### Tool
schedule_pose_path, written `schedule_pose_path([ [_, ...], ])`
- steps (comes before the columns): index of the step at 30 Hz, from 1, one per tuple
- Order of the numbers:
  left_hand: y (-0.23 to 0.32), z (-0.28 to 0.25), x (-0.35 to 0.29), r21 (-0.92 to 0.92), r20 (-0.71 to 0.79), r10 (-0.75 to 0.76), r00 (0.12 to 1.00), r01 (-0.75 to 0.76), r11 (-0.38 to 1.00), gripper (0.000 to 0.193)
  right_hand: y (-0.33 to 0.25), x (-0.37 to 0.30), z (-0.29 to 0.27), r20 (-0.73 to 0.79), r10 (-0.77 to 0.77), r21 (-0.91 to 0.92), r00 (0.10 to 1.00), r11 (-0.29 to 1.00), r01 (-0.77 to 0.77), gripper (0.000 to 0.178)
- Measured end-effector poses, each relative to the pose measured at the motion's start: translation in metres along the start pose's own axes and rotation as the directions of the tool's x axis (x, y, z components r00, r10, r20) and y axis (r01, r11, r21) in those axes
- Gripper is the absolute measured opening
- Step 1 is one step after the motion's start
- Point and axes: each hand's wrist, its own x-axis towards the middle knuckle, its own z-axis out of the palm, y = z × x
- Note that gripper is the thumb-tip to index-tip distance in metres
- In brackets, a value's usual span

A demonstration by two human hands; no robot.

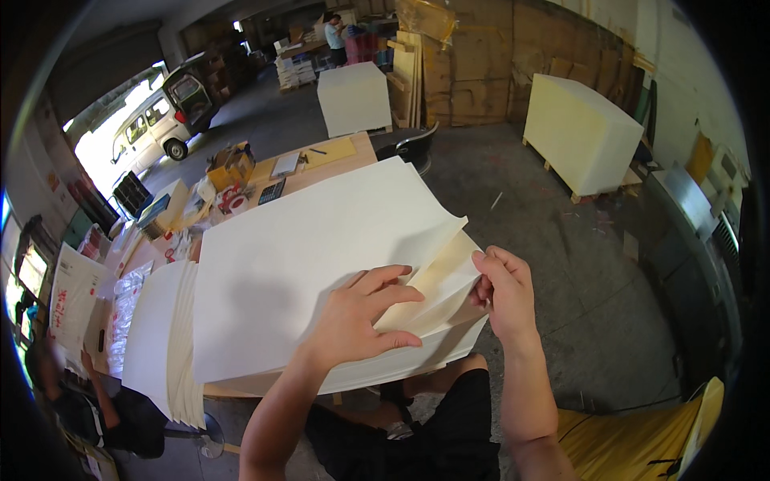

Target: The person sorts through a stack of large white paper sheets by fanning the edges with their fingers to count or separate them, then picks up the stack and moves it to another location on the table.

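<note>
Large white paper sheets [305, 240] lie in a stack on the table before me, their near right corner curling upward. Between thumb and fingers, my right hand [507, 293] pinches the edge of a bent sheet [449, 276] at that corner. My left hand [361, 317] rests at the curled part, fingers spread and thumb apart, gripping nothing. Below both hands, more sheet edges of the stack jut out over the table's near side. How many sheets the right hand holds is hidden by its fingers.
Fanned sheets [156, 337] hang over the table's left end, near a co-worker's arm [98, 385]. A calculator [273, 191], tape rolls [233, 199] and a yellow box [230, 164] crowd the far side. Pale pallet stacks [581, 132] stand behind; a van [152, 128] is parked at the doorway.
</note>
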Motion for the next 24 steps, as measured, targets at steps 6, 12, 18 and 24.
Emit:
schedule_pose_path([
  [6,-0.001,0.001,0.001,-0.050,0.005,-0.073,0.997,0.073,0.996,0.051,0.003,0.004,-0.005,0.057,0.039,0.181,0.998,0.982,-0.048,0.041],
  [12,-0.003,0.002,0.000,-0.165,0.003,-0.100,0.995,0.100,0.981,0.039,0.005,0.000,-0.008,-0.004,-0.088,-0.120,0.996,0.989,0.087,0.045],
  [18,-0.013,0.003,-0.003,-0.021,0.005,0.034,0.999,-0.034,0.999,0.041,0.004,0.002,0.001,0.035,0.020,0.142,0.999,0.990,-0.025,0.043],
  [24,0.004,0.000,0.001,0.017,0.064,-0.059,0.996,0.058,0.998,0.045,0.004,0.002,0.000,0.027,0.036,0.216,0.999,0.976,-0.041,0.040],
])
